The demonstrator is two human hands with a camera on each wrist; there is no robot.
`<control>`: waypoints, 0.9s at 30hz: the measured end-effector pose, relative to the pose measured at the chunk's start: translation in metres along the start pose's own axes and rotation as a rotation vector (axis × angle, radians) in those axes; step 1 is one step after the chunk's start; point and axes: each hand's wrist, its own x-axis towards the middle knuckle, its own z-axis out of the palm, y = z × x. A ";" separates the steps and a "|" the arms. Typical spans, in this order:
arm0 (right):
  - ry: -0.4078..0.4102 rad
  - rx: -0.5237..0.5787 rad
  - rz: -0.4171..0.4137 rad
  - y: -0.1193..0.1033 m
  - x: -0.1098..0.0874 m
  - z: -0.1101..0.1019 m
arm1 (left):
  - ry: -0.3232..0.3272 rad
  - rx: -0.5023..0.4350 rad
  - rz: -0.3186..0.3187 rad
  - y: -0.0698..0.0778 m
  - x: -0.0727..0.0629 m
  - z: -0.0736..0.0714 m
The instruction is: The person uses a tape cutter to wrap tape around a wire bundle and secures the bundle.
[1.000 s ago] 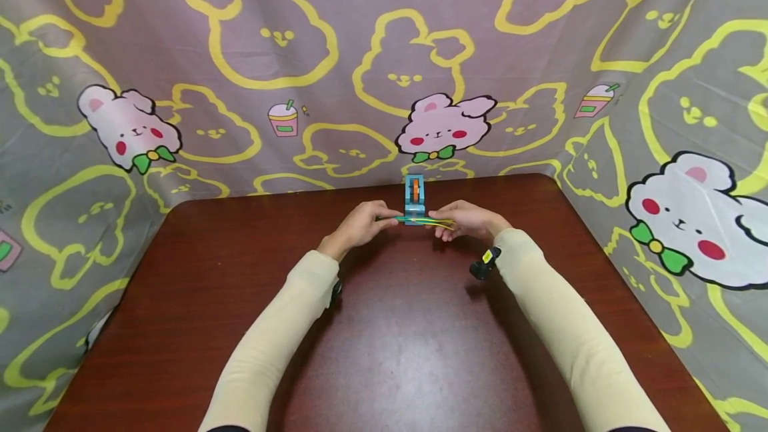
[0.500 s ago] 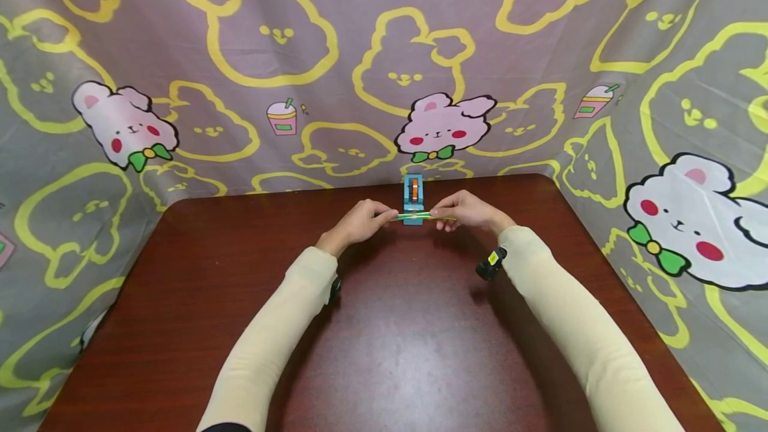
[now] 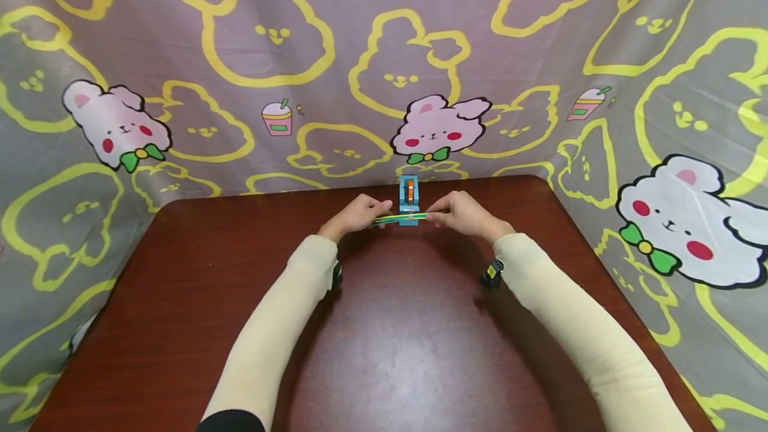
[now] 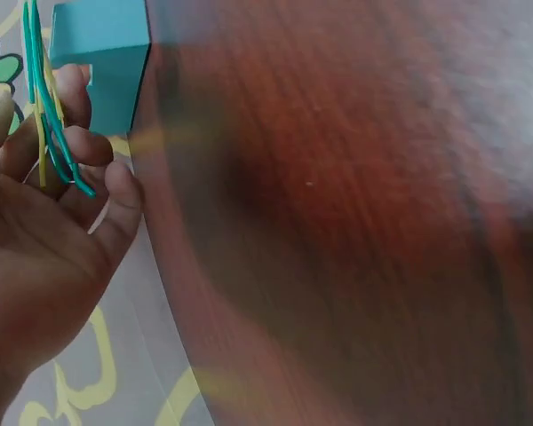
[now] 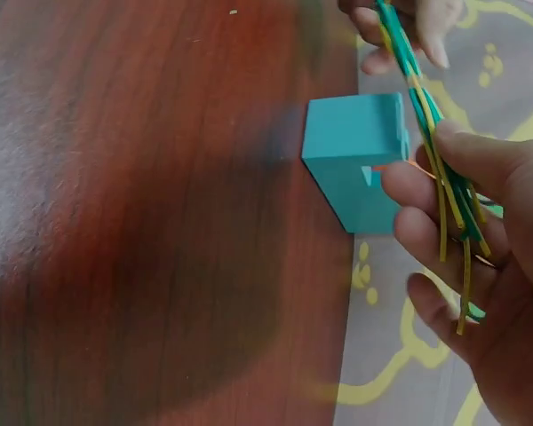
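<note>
A bundle of thin green and yellow wires (image 3: 401,218) is held crosswise in front of a blue tape dispenser (image 3: 409,222) with an orange core. My right hand (image 3: 465,214) pinches the bundle between thumb and index finger; loose yellow and green ends fan across its palm in the right wrist view. At the other end is my left hand (image 3: 358,213). Its thumb is raised away from the wires, and its fingers lie relaxed behind their free ends, as the left wrist view shows. A pale band crosses the bundle's middle (image 5: 414,80).
The dispenser stands near the back edge of a dark red-brown table (image 3: 384,325). Right behind it hangs a curtain (image 3: 336,72) printed with bears and rabbits, which also encloses both sides. A small black wrist camera (image 3: 493,273) sits under the right sleeve.
My left hand has let go of the wires, lifting its thumb. My right hand, looser earlier, now pinches them. The bundle has shifted left, with more of it past the left fingers.
</note>
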 end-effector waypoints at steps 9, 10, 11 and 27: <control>0.141 -0.337 -0.205 0.001 -0.003 0.011 | -0.142 -0.011 -0.132 0.001 0.008 -0.002; 0.158 -0.358 -0.229 0.002 -0.003 0.012 | -0.151 -0.010 -0.144 0.002 0.008 -0.001; 0.173 -0.375 -0.253 0.002 -0.003 0.013 | -0.154 -0.009 -0.154 0.002 0.008 -0.001; 0.269 -0.429 -0.342 0.009 -0.005 0.014 | -0.165 -0.064 -0.139 0.010 0.007 -0.004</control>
